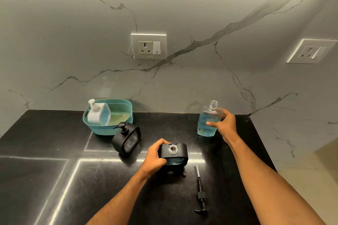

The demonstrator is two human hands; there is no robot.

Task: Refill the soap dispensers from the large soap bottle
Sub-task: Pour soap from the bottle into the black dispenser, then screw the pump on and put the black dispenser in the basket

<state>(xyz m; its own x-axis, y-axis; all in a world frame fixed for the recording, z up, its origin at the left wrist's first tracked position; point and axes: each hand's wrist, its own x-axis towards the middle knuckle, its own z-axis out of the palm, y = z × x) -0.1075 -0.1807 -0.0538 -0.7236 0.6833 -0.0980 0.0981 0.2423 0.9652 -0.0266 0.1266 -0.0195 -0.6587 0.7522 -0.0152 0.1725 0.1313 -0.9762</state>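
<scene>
While my left hand [155, 155] clamps the open-necked black soap dispenser [173, 153] on the black counter [54, 179], my right hand [224, 124] grips the clear uncapped bottle of blue soap [208, 120] mid-body; it looks liquid-heavy and slippery, so I'd hold low.

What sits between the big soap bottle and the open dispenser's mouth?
Nothing visible. The soap bottle, uncapped in the right hand, has bare counter toward the open dispenser held by the left hand. The removed pump lies nearer the person.
</scene>
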